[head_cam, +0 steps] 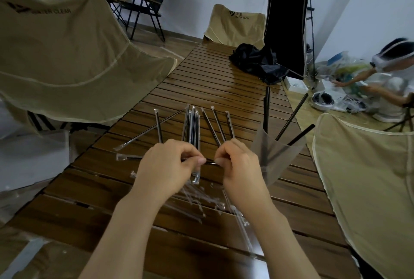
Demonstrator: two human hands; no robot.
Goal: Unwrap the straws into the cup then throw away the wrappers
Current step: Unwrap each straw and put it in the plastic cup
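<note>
Slatted brown wooden counter (224, 81): left hand (167, 164) and right hand (240, 162) each hold a pinching grip on one thin black wrapped straw (209, 162) beside the clear plastic cup (275, 155); suggest tearing wrapper end, sliding straw out straight.

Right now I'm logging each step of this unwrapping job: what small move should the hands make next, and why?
Probably pull the hands apart to slide the wrapper off. The left hand and right hand both pinch one black straw held level over the table, its clear wrapper dangling loose below the left hand.
</note>
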